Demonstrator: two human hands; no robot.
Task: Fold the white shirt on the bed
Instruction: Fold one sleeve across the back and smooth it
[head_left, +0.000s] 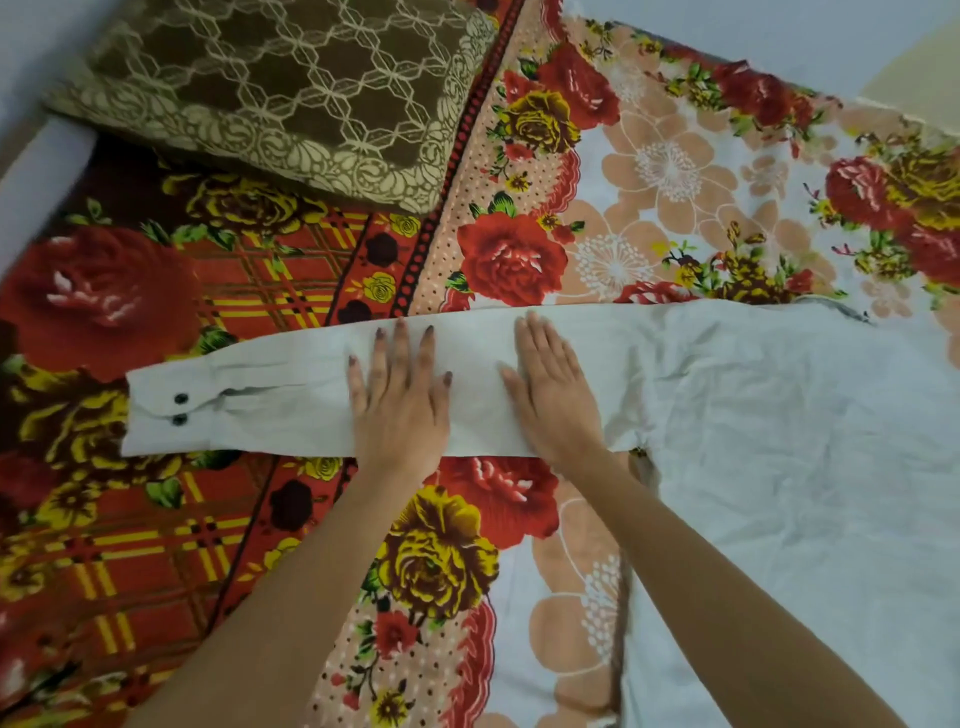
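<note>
The white shirt (779, 441) lies spread flat on the bed, its body filling the right side of the head view. One long sleeve (270, 410) stretches straight out to the left, ending in a cuff with two dark buttons (180, 409). My left hand (400, 400) lies palm down on the middle of the sleeve, fingers spread. My right hand (550, 384) presses flat on the sleeve just to its right, near the shoulder seam. Neither hand grips the cloth.
The bed is covered by a floral sheet (519, 260) with red and yellow roses. A brown pillow (280, 88) with a cream lattice pattern lies at the far left. A pale wall and bed edge (41, 171) run along the left.
</note>
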